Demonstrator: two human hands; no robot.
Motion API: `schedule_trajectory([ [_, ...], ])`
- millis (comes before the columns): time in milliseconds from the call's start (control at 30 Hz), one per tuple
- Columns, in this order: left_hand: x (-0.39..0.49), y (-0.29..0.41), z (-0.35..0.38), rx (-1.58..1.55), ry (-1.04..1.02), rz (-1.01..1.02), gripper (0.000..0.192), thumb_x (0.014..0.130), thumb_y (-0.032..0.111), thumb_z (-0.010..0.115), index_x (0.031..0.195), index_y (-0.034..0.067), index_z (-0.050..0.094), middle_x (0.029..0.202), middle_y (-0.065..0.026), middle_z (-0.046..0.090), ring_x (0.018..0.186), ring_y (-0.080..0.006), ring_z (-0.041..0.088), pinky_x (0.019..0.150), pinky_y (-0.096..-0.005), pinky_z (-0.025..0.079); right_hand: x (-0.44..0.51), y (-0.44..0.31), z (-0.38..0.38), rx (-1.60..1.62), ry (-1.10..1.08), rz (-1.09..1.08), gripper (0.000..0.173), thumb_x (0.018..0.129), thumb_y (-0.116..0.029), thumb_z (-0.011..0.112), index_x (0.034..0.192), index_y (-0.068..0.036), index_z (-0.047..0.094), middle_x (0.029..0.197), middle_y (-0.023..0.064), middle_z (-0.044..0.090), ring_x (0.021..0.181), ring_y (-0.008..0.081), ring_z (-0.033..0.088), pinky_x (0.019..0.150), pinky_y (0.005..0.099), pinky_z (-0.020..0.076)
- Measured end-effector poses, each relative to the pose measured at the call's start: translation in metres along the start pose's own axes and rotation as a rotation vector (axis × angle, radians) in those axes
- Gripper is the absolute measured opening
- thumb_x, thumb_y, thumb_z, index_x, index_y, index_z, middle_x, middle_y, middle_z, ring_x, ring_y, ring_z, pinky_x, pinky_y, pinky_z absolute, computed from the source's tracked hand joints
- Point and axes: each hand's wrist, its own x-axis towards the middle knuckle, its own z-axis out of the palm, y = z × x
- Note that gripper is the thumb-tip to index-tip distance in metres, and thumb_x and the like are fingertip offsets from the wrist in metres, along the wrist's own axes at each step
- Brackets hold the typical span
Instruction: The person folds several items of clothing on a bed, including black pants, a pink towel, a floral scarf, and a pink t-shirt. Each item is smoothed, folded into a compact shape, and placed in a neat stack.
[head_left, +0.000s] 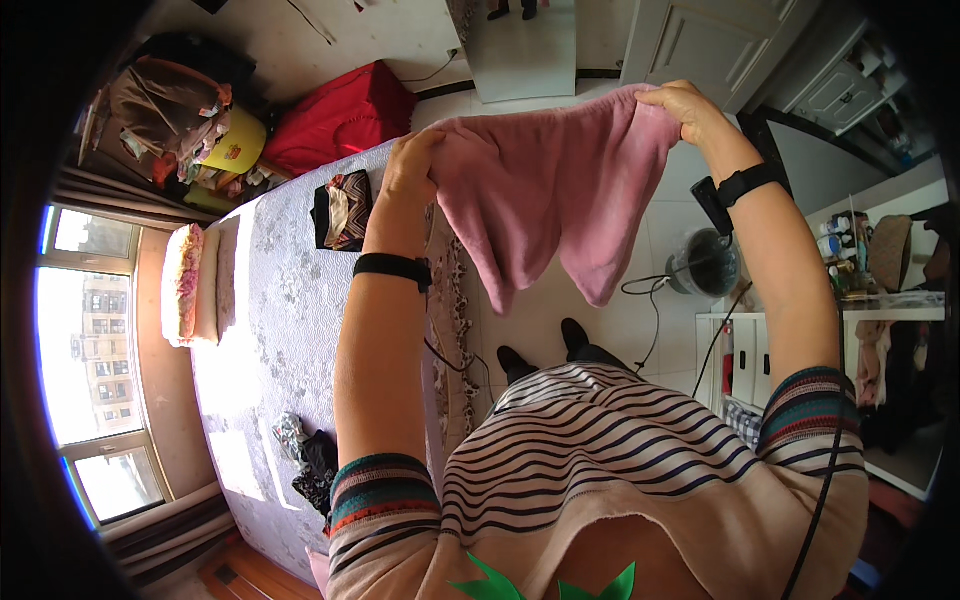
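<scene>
A pair of plush pink trousers or shorts (540, 187) is stretched in the air by its top edge, and its two legs hang downward. My left hand (409, 163) grips one upper corner, over the bed's edge. At the other upper corner, my right hand (682, 112) pinches the cloth between thumb and fingers. A folded patterned garment (343, 211) lies on the bed (277, 300), close to my left wrist. Further back along the bed sits a crumpled heap of dark and printed clothes (307, 454).
A red fabric-covered box (345, 116) and a yellow bucket (236, 142) stand past the bed's far end. Folded bedding (191, 285) lies by the window. On my right are a waste bin (703, 262), loose cables (654, 322) on the floor and a white cabinet (739, 360).
</scene>
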Motion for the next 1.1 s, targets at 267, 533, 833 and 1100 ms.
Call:
schedule_trajectory([
  [267, -0.041, -0.027, 0.057, 0.167, 0.064, 0.298, 0.018, 0.087, 0.011, 0.061, 0.098, -0.003, 0.061, 0.089, -0.0101, 0.064, 0.079, -0.0171, 0.061, 0.066, -0.0273, 0.05, -0.023, 0.006, 0.054, 0.261, 0.006, -0.009, 0.019, 0.081, -0.01, 0.072, 0.086, 0.006, 0.062, 0.088, 0.0134, 0.066, 0.074, 0.0216, 0.065, 0.061, 0.0383, 0.0538],
  [533, -0.084, -0.055, 0.095, 0.454, 0.002, 0.6, 0.029, 0.092, 0.006, 0.057, 0.119, -0.004, 0.048, 0.104, -0.0104, 0.062, 0.092, -0.0137, 0.058, 0.081, -0.0261, 0.049, -0.079, -0.003, 0.141, -0.032, -0.18, -0.275, 0.024, 0.085, -0.019, 0.068, 0.092, 0.003, 0.06, 0.087, 0.0085, 0.063, 0.08, 0.0131, 0.058, 0.071, 0.0292, 0.048],
  [833, -0.127, -0.073, 0.092, 0.627, -0.194, 0.851, 0.073, 0.077, 0.011, 0.065, 0.142, -0.003, 0.037, 0.143, -0.0278, 0.039, 0.137, -0.0418, 0.035, 0.114, -0.042, 0.03, -0.063, -0.018, 0.148, -0.038, -0.586, -0.066, 0.035, 0.08, -0.013, 0.076, 0.109, 0.002, 0.062, 0.096, 0.0076, 0.067, 0.084, 0.0144, 0.066, 0.072, 0.027, 0.0547],
  [1100, -0.106, -0.122, -0.055, 0.045, 0.115, 0.174, 0.033, 0.098, 0.021, 0.056, 0.122, -0.001, 0.056, 0.111, -0.0117, 0.067, 0.102, -0.0179, 0.063, 0.087, -0.0299, 0.049, -0.047, -0.106, 0.087, -0.346, -0.756, -0.543, 0.029, 0.089, -0.005, 0.067, 0.116, 0.001, 0.062, 0.107, 0.0042, 0.067, 0.098, 0.0102, 0.062, 0.089, 0.0247, 0.0492],
])
